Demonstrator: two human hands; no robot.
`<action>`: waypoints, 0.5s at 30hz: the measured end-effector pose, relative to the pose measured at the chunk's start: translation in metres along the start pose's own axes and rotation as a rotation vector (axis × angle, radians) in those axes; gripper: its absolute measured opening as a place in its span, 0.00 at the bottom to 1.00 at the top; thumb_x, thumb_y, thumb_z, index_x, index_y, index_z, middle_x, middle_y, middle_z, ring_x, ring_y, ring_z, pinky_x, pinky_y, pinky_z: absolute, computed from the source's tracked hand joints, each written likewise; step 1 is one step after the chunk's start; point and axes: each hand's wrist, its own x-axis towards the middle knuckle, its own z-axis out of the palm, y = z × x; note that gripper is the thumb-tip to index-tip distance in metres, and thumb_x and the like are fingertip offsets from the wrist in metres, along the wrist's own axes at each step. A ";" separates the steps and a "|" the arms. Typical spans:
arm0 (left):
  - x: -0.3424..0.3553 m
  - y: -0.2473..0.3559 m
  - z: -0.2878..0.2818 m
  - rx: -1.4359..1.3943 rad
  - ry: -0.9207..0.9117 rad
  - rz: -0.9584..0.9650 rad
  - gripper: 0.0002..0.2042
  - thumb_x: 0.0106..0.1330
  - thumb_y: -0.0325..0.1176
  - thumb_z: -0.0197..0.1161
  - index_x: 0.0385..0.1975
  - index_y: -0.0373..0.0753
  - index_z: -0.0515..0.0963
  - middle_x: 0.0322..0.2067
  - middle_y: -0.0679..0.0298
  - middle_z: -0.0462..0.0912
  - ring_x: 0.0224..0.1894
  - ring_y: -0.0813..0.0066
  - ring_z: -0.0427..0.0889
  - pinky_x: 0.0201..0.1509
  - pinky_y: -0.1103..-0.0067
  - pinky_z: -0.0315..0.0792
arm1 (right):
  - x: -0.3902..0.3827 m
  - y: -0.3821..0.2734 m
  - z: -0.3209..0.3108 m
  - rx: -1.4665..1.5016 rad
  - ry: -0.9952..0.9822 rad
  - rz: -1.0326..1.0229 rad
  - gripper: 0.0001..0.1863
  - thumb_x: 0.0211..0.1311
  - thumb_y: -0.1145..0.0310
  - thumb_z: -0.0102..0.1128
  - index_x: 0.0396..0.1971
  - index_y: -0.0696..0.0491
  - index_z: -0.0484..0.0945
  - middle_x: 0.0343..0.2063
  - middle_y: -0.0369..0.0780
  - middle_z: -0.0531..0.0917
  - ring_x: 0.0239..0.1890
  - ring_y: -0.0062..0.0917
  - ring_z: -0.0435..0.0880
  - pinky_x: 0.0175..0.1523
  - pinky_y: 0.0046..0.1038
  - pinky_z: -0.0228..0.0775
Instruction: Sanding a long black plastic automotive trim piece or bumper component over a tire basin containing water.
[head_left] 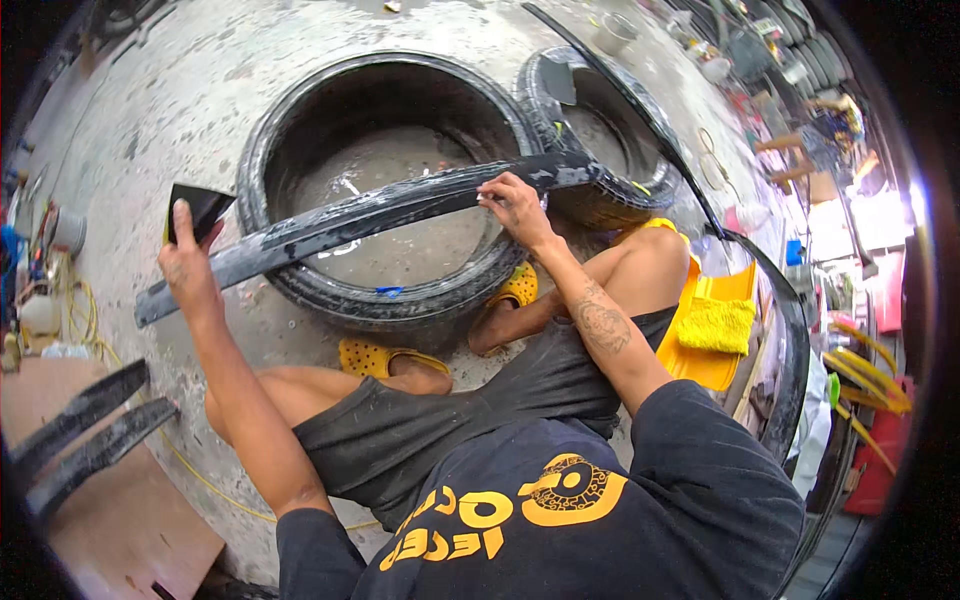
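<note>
My left hand (187, 262) grips a flat, black, squarish sheet (203, 210), raised near the left end of a long dark strip (340, 228) with whitish smears. The strip lies slanted across a large tire (270, 120) and reaches onto a second tire (545, 90) behind it on the right. My right hand (515, 210) is at the strip's near edge, fingers pinched around something small and pale that I cannot make out. A dark bent piece (560, 82) rests on the second tire. A long thin black strip (690, 170) arcs past that tire to the right.
My yellow clogs (362, 355) are by the large tire. A plywood board (120, 520) with dark strips (85, 415) lies at lower left. A yellow tray (705, 370) with a yellow cloth (715, 325) sits right. Another person (830, 135) and clutter are at upper right, buckets (68, 232) far left.
</note>
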 end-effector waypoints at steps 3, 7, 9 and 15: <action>0.000 -0.002 0.005 0.023 -0.008 -0.017 0.23 0.72 0.47 0.64 0.43 0.26 0.81 0.40 0.56 0.85 0.41 0.70 0.84 0.48 0.71 0.85 | 0.001 0.038 -0.030 -0.076 0.139 0.117 0.09 0.55 0.73 0.72 0.36 0.58 0.86 0.32 0.45 0.83 0.37 0.37 0.85 0.44 0.31 0.76; 0.005 -0.007 -0.002 0.045 -0.016 -0.034 0.24 0.72 0.47 0.64 0.43 0.25 0.80 0.41 0.54 0.84 0.42 0.69 0.85 0.49 0.71 0.85 | -0.001 0.090 -0.077 -0.237 0.252 0.260 0.10 0.53 0.72 0.73 0.35 0.58 0.88 0.31 0.46 0.85 0.34 0.37 0.86 0.42 0.32 0.77; 0.001 -0.008 0.006 0.045 -0.035 -0.028 0.24 0.72 0.47 0.64 0.43 0.25 0.80 0.42 0.54 0.84 0.43 0.69 0.85 0.49 0.71 0.85 | 0.002 0.120 -0.113 -0.317 0.212 0.331 0.11 0.52 0.72 0.73 0.36 0.58 0.87 0.32 0.47 0.86 0.35 0.37 0.87 0.44 0.33 0.78; -0.003 -0.019 0.000 0.109 -0.077 -0.027 0.26 0.72 0.50 0.63 0.48 0.26 0.79 0.43 0.53 0.84 0.44 0.68 0.84 0.49 0.69 0.85 | 0.018 0.194 -0.258 -0.463 -0.103 0.616 0.20 0.46 0.72 0.77 0.42 0.56 0.87 0.38 0.45 0.90 0.41 0.34 0.90 0.47 0.33 0.81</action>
